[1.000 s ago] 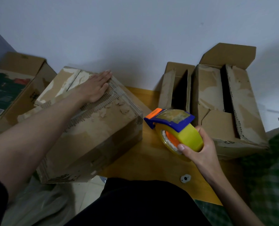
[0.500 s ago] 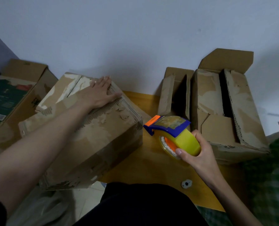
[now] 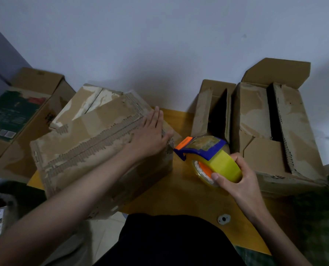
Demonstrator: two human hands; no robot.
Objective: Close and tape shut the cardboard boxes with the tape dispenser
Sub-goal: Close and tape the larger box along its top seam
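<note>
Nearest the camera, a dark garment (image 3: pixel 171 240) fills the lower edge, and a small metal washer-like piece (image 3: pixel 224 219) lies on the wooden counter (image 3: pixel 179 192) just behind the right wrist. The tape dispenser (image 3: pixel 207 158) is gripped by the right hand (image 3: pixel 234 177): its fingers (image 3: pixel 216 176) are curled round the yellow roll, the thumb on the orange hub side, and the blue and orange cutter end is pointed away from them, toward the near corner of the worn cardboard box (image 3: pixel 94 150). The dispenser is held just clear of that box, not touching it.

The left hand (image 3: pixel 150 137) is laid flat on the box's top by its right edge, fingers straight and pressed close together, thumb hooked over the corner; the flaps are held down beneath it. The closing step appears done for this box and taping has not yet begun. Next, the cutter end would need to be brought to the seam beyond the left fingertips and drawn along it while the flaps are kept pressed.

Beyond the right fingers, two open boxes (image 3: pixel 275 135) stand with flaps up, untaped. Farther left of the left fingers, another carton (image 3: pixel 25 112) with a green panel is seen, against the pale wall (image 3: pixel 159 45).
</note>
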